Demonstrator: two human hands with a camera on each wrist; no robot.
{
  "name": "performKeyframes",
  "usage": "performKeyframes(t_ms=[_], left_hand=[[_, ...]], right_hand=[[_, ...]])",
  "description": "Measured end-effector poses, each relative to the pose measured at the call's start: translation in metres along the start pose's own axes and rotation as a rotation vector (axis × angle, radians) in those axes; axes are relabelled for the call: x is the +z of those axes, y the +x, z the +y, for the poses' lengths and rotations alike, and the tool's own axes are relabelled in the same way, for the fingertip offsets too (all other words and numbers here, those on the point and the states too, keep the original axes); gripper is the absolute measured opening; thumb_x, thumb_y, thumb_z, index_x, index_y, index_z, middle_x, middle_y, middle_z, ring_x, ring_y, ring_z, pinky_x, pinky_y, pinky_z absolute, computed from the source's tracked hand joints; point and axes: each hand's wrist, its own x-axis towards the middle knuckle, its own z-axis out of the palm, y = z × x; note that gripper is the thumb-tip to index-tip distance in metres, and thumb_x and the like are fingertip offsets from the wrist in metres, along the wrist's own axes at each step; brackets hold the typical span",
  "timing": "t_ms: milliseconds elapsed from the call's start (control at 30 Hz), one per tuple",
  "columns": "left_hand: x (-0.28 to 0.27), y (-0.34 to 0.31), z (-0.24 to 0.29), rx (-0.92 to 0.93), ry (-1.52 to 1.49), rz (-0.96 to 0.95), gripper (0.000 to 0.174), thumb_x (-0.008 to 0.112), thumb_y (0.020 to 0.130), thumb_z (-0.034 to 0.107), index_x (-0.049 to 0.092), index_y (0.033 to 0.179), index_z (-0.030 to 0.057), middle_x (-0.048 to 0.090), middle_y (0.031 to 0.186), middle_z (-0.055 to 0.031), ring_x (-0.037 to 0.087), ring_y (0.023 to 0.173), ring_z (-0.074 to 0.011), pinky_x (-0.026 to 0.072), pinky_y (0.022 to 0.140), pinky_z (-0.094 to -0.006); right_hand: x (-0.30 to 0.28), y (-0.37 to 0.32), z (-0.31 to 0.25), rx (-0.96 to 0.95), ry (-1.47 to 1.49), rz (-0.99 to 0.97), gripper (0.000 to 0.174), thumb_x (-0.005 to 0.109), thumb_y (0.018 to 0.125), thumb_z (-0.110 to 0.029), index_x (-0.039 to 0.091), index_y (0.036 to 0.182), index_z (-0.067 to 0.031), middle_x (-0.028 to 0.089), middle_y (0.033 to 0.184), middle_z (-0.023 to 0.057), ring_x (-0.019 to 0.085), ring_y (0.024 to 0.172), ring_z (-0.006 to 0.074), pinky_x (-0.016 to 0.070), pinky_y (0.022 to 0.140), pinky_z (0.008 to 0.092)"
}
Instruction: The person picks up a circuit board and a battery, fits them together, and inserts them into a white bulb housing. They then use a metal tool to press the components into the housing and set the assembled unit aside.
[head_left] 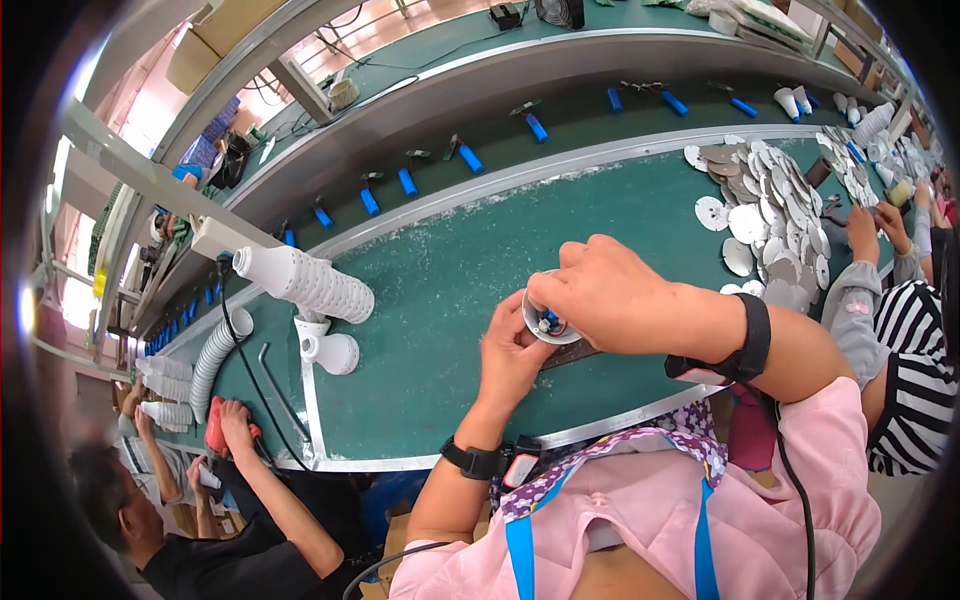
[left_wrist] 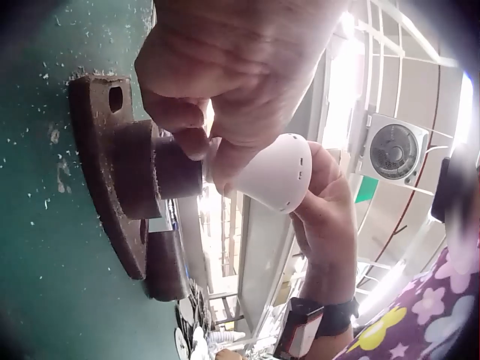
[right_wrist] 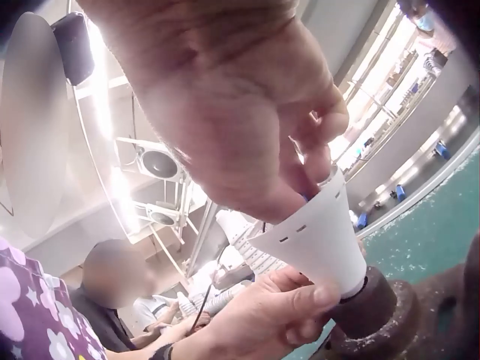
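A white cone-shaped lamp housing has its narrow end on the post of a dark brown fixture, wide mouth facing up. My left hand grips the housing low, near the narrow end, with thumb and fingers around it. At the mouth, my right hand reaches in with bent fingers. Inside the housing, a blue part with wires shows in the head view. A bit of blue also shows by the right fingertips in the right wrist view; I cannot tell whether they pinch it.
Stacked white housings stand to the left, beside a ribbed hose and a black cable. Round metal discs lie piled at right. Blue cylinders with small boards line the channel behind the green table. Other people work on both sides.
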Motion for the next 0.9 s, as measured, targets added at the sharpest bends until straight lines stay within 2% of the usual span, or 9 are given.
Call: performKeyframes(t_ms=[200, 267, 500, 600, 667, 700, 767, 800, 900], left_hand=[[-0.002, -0.003, -0.004, -0.136, -0.152, -0.052, 0.034, 0.067, 0.070, 0.001, 0.061, 0.103, 0.0044, 0.048, 0.117, -0.0042, 0.056, 0.083, -0.0072, 0.0463, 0.067, -0.0194], [-0.003, -0.002, -0.008, -0.164, -0.034, -0.074, 0.034, 0.065, 0.071, -0.001, 0.059, 0.105, 0.0020, 0.049, 0.115, -0.0040, 0.056, 0.083, -0.0067, 0.0461, 0.066, -0.0189], [-0.005, 0.000, -0.001, -0.212, -0.069, -0.113, 0.037, 0.065, 0.072, 0.002, 0.057, 0.108, 0.0012, 0.050, 0.112, -0.0043, 0.054, 0.080, -0.0044, 0.0443, 0.058, -0.0177], [-0.010, -0.002, 0.006, -0.265, 0.028, -0.193, 0.047, 0.063, 0.072, 0.001, 0.050, 0.117, 0.0033, 0.049, 0.113, -0.0064, 0.057, 0.083, -0.0086, 0.0455, 0.057, -0.0179], [-0.015, -0.007, 0.013, -0.254, -0.506, -0.289, 0.053, 0.059, 0.075, 0.002, 0.041, 0.124, 0.0047, 0.051, 0.111, -0.0089, 0.060, 0.085, -0.0146, 0.0487, 0.059, -0.0201], [-0.018, -0.006, 0.023, -0.259, -0.508, -0.287, 0.053, 0.059, 0.075, 0.002, 0.041, 0.124, 0.0047, 0.051, 0.111, -0.0089, 0.060, 0.085, -0.0146, 0.0487, 0.059, -0.0201], [-0.021, -0.001, 0.044, -0.405, -0.792, -0.308, 0.051, 0.053, 0.079, 0.004, 0.035, 0.126, 0.0050, 0.053, 0.108, -0.0106, 0.061, 0.084, -0.0181, 0.0513, 0.060, -0.0222], [-0.018, 0.001, 0.047, -0.405, -0.793, -0.305, 0.051, 0.053, 0.079, 0.004, 0.035, 0.126, 0.0050, 0.053, 0.108, -0.0106, 0.061, 0.084, -0.0181, 0.0513, 0.060, -0.0222], [-0.012, 0.006, 0.052, -0.472, -0.531, -0.170, 0.042, 0.049, 0.080, 0.005, 0.042, 0.121, 0.0017, 0.058, 0.096, -0.0106, 0.062, 0.077, -0.0191, 0.0552, 0.060, -0.0263]], right_hand=[[-0.005, 0.006, 0.002, -0.028, -0.021, -0.040, 0.027, 0.065, 0.058, -0.007, 0.051, 0.081, -0.0090, 0.059, 0.070, 0.0029, 0.054, 0.069, 0.0244, 0.0390, 0.057, 0.0367], [-0.004, 0.006, 0.003, -0.030, -0.014, -0.055, 0.027, 0.065, 0.058, -0.007, 0.051, 0.080, -0.0089, 0.059, 0.070, 0.0033, 0.054, 0.068, 0.0243, 0.0391, 0.056, 0.0369], [-0.004, 0.010, 0.002, -0.041, -0.007, -0.107, 0.027, 0.065, 0.058, -0.010, 0.051, 0.081, -0.0080, 0.061, 0.072, 0.0051, 0.055, 0.069, 0.0237, 0.0390, 0.057, 0.0365], [-0.005, 0.013, -0.001, -0.029, -0.016, -0.147, 0.029, 0.066, 0.059, -0.012, 0.051, 0.085, -0.0082, 0.061, 0.073, 0.0044, 0.056, 0.070, 0.0227, 0.0386, 0.059, 0.0354], [-0.006, 0.014, -0.001, -0.014, -0.014, -0.162, 0.031, 0.066, 0.060, -0.013, 0.051, 0.087, -0.0084, 0.062, 0.073, 0.0040, 0.056, 0.070, 0.0221, 0.0384, 0.059, 0.0348], [-0.006, 0.014, -0.002, -0.010, -0.033, -0.178, 0.032, 0.065, 0.061, -0.013, 0.052, 0.089, -0.0086, 0.062, 0.073, 0.0035, 0.056, 0.070, 0.0217, 0.0383, 0.059, 0.0346], [-0.004, 0.015, -0.003, -0.011, -0.049, -0.198, 0.034, 0.065, 0.061, -0.014, 0.052, 0.092, -0.0089, 0.062, 0.073, 0.0031, 0.056, 0.069, 0.0212, 0.0382, 0.058, 0.0344], [-0.003, 0.015, -0.003, -0.011, -0.048, -0.190, 0.034, 0.065, 0.061, -0.014, 0.052, 0.093, -0.0092, 0.062, 0.073, 0.0028, 0.056, 0.069, 0.0209, 0.0382, 0.058, 0.0344], [-0.002, 0.015, -0.004, -0.007, -0.067, -0.150, 0.034, 0.064, 0.062, -0.015, 0.052, 0.094, -0.0100, 0.062, 0.071, 0.0018, 0.056, 0.068, 0.0205, 0.0378, 0.057, 0.0340]])
